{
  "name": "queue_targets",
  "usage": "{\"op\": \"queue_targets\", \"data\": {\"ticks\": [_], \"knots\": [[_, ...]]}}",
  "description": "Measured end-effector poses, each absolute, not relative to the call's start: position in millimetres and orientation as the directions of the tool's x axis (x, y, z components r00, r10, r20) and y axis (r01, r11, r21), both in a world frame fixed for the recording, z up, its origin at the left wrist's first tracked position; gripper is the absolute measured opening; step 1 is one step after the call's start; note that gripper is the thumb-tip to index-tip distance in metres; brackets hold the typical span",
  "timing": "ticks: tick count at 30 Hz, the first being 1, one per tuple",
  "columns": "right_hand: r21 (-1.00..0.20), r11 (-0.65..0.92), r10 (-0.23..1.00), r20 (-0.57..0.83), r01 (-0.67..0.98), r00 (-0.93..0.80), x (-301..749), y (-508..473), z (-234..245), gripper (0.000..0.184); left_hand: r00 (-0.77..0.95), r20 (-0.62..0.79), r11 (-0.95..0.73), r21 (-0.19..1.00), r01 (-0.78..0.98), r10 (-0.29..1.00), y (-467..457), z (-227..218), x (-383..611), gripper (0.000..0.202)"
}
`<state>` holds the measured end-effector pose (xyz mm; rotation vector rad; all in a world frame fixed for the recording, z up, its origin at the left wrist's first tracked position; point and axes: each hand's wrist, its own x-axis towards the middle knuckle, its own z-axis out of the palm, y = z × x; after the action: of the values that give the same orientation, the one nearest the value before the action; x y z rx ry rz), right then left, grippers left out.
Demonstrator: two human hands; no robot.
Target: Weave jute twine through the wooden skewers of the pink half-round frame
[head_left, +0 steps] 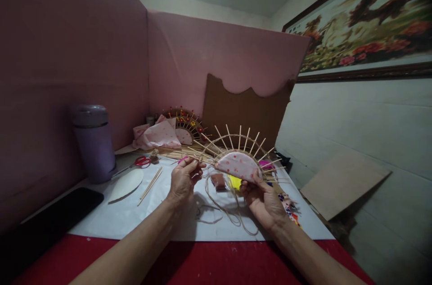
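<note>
My right hand grips the lower right edge of a half-round piece covered in pink dotted cloth, thumb in front. Thin wooden sticks fan out from its curved rim, and an arc of twine links them. At the piece's left end, the fingers of my left hand are pinched together on the twine, close to the lowest sticks. Exactly how the twine lies between those fingers is partly hidden. A loose length of twine hangs in loops onto the white sheet below.
Left on the white sheet are red-handled scissors, a white oval piece, loose sticks, a purple tumbler and a phone. Behind stand a decorated half-round piece, pink cloth and cut cardboard.
</note>
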<state>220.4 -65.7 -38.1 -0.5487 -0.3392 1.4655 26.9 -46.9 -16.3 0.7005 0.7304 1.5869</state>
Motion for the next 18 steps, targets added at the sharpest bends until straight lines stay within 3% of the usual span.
{"op": "queue_targets", "data": {"ticks": [18], "knots": [[-0.598,0.081,0.992,-0.030,-0.797,0.124,219.7,-64.3,-39.1,0.022,-0.142,-0.008,-0.079,0.798,-0.597,0.990,-47.5,-17.5,27.5,0.024]]}}
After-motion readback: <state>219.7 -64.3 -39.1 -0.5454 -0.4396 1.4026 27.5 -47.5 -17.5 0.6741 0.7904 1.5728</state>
